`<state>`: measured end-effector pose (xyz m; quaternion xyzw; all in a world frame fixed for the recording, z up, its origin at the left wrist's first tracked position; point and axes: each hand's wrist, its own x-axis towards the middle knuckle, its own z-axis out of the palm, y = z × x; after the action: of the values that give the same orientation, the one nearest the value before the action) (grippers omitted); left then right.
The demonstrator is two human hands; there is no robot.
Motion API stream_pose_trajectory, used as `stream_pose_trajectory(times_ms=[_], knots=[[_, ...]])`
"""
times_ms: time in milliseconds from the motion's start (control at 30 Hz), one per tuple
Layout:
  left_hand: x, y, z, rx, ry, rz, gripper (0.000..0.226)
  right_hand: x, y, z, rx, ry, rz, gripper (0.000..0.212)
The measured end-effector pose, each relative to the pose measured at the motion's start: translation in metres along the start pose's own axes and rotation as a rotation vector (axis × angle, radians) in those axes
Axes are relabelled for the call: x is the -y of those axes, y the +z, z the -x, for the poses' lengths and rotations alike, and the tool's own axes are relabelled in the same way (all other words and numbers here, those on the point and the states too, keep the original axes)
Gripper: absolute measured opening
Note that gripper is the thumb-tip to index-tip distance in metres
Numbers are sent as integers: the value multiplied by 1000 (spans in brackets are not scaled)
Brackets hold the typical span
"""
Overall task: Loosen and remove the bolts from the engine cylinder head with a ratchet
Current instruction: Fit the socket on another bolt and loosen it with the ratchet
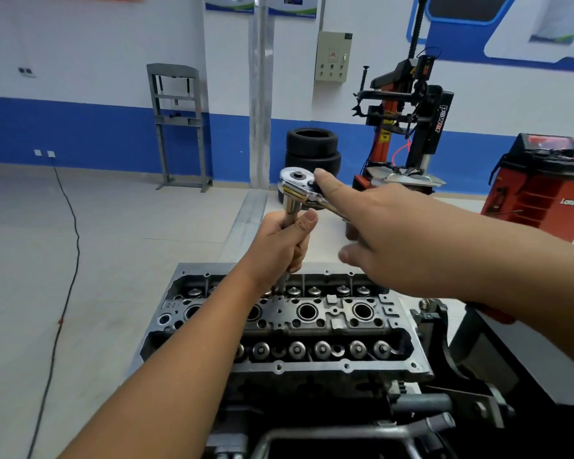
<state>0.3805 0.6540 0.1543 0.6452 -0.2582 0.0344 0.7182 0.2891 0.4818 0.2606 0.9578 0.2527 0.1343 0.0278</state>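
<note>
both hands are on the ratchet [300,190]: my left hand [280,241] is wrapped around its upright extension, which stands in the cylinder head's [279,321] far row, and my right hand [375,226] has its forefinger stretched onto the ratchet head, its other fingers loosely spread.

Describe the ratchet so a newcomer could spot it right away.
Find the grey cylinder head in front of the person. Above its far edge the left hand grips an upright extension bar. The ratchet tops that bar: the only shiny chrome tool.
</note>
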Motion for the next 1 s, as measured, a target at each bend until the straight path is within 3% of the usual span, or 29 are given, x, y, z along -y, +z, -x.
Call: stream_pose_trajectory(times_ms=[133, 267, 367, 433, 600, 733, 867, 933, 1000], knots=[[-12, -2, -2, 26, 4, -24, 48, -8, 5, 11, -36, 75, 104, 61], [-28, 3, -8, -30, 64, 43, 28, -12, 8, -4, -177, 111, 201, 32], [-25, 10, -8, -47, 63, 27, 37, -32, 14, -14, -243, 185, 377, 31], [-21, 13, -9, -91, 48, -6, 42, -43, 21, -17, -271, 245, 426, 17], [-21, 11, -12, -111, 38, 23, 43, -32, 21, -15, -231, 339, 329, 35], [-22, 11, -16, -133, -10, 14, 37, -1, 8, 21, -150, 229, 319, 52], [-23, 8, -7, -126, 2, 3, 16, 12, 3, 26, -61, 175, 154, 41], [-25, 5, 1, -124, 7, 39, 11, -2, -3, 6, -102, 146, 274, 28], [-30, 5, 6, -131, -3, 65, 26, -21, -13, -20, -148, 132, 401, 22]])
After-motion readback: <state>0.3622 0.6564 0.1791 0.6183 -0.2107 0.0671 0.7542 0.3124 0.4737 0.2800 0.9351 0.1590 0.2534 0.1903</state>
